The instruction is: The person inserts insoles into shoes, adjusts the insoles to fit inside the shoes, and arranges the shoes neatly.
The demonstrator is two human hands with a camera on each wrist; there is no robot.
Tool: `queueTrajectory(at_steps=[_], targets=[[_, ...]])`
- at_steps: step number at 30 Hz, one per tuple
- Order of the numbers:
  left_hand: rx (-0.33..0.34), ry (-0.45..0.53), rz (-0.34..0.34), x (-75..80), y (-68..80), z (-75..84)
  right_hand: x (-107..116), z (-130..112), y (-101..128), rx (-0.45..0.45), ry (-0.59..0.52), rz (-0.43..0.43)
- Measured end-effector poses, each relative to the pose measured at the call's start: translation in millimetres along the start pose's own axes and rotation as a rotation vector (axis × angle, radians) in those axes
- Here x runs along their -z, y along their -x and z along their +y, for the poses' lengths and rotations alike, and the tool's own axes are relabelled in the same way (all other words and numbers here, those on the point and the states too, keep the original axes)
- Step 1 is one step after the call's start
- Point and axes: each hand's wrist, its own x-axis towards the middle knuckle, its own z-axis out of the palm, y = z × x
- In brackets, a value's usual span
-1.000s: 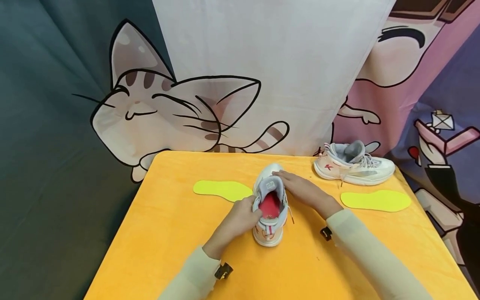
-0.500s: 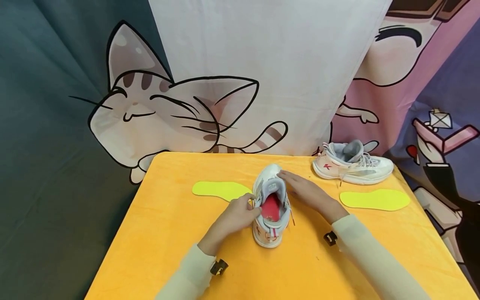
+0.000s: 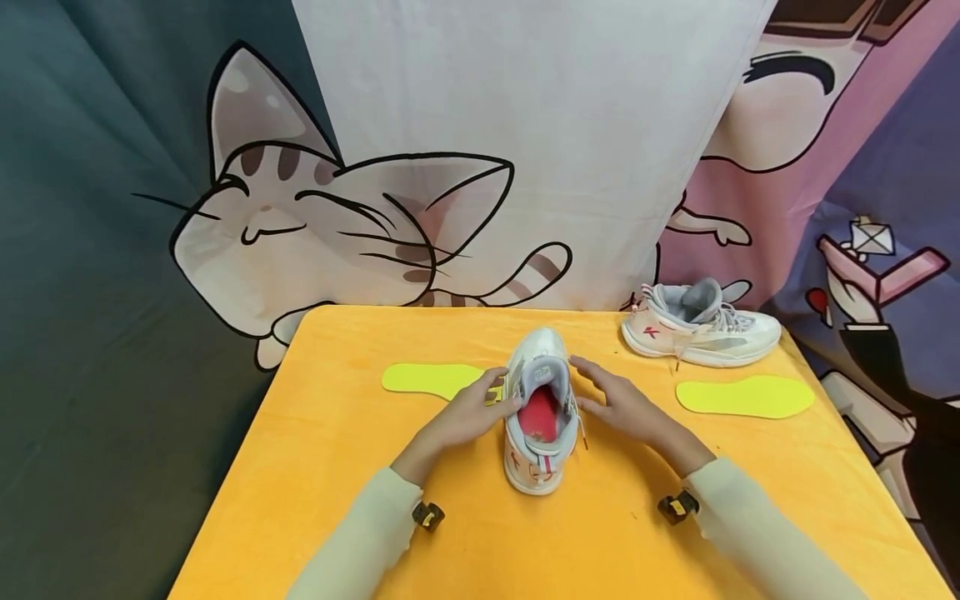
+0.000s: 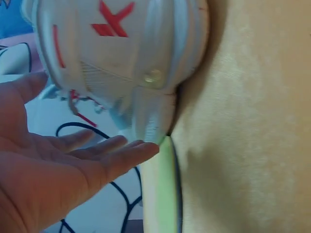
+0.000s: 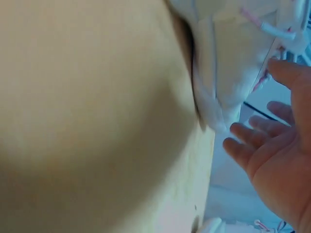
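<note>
White sneaker (image 3: 540, 408) stands upright near the middle of the orange-covered table (image 3: 315, 467), heel toward the person, toe pointing away; red insole (image 3: 542, 412) visible down through the collar, grey lining around the opening. Red "K" mark shows on its side in the left wrist view. Left hand (image 3: 468, 414) sits just at the shoe's left flank, fingers straight and loosely spread, palm turned toward the upper; fingertips reach the collar edge, though whether they actually touch cannot be told from the head view, and the left wrist view shows the palm open with a small gap to the shoe's side. Right hand (image 3: 626, 404) lies on the shoe's right side, fingers extended and relaxed, holding nothing; right wrist view shows an open palm just beside the upper, apart from it. A lace end (image 3: 581, 433) dangles off the right side of the shoe. A yellow-green insole (image 3: 431, 377) lies flat on the cloth to the left, its near end hidden behind the left hand. Second yellow-green insole (image 3: 744, 396) lies flat toward the right edge. Matching second sneaker (image 3: 701, 335) rests at the far right corner, side-on, toe to the right, well apart from both hands. Cartoon cat backdrop (image 3: 315, 225) hangs behind the table.
</note>
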Motion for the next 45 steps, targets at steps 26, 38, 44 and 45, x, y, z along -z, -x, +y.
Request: queueTrajectory(at_steps=[26,38,44,45], targets=[[0.046,0.188,0.041,-21.2,3.1,-9.2,-25,-46,12,-0.396,-0.794,-0.173],[0.039,0.177,0.074,-36.5,-3.2,5.2,7,-30,11,-0.343,-0.756,-0.263],[0.07,0.173,0.06,-43.1,-6.7,8.8,10,-23,11,-0.355,-0.772,-0.264],[0.073,0.175,0.059,-43.3,-6.8,9.1,10,-23,12,-0.359,-0.764,-0.258]])
